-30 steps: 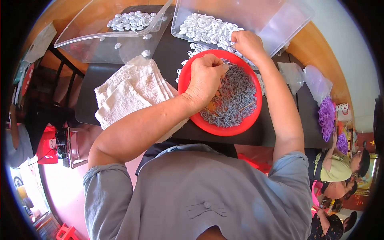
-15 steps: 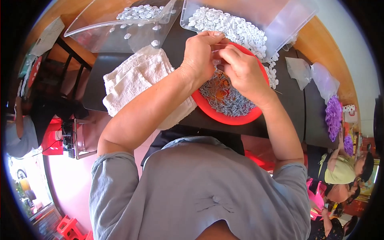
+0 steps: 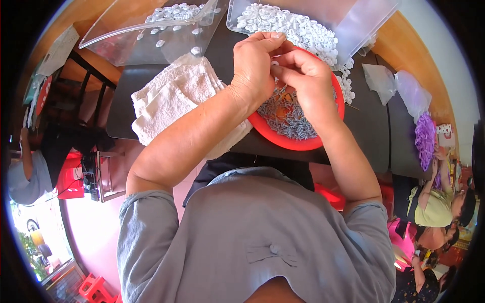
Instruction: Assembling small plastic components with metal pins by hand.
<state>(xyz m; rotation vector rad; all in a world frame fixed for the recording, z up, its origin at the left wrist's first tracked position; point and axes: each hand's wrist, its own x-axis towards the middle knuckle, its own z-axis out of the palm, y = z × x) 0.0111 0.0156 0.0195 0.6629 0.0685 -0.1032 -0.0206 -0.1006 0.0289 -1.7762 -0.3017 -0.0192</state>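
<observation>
My two hands meet above a red bowl filled with small grey screw-like pieces. My left hand is closed, thumb pressed against the curled fingers; what it grips is hidden. Beside it, my right hand pinches a small white plastic piece between thumb and forefinger, only partly visible. Just beyond the bowl, a pile of small white oval plastic pieces lies in a clear plastic bin. Some have spilled onto the dark table right of the bowl.
A folded whitish towel lies left of the bowl. Behind it stands another clear bin with white pieces. Clear plastic bags and a purple bundle lie at the right. Other people sit at the far right; another is at the left.
My hands have shifted slightly away from me. My right fingers have turned, and a white piece now shows between them. The bowl appears slightly higher in the view.
</observation>
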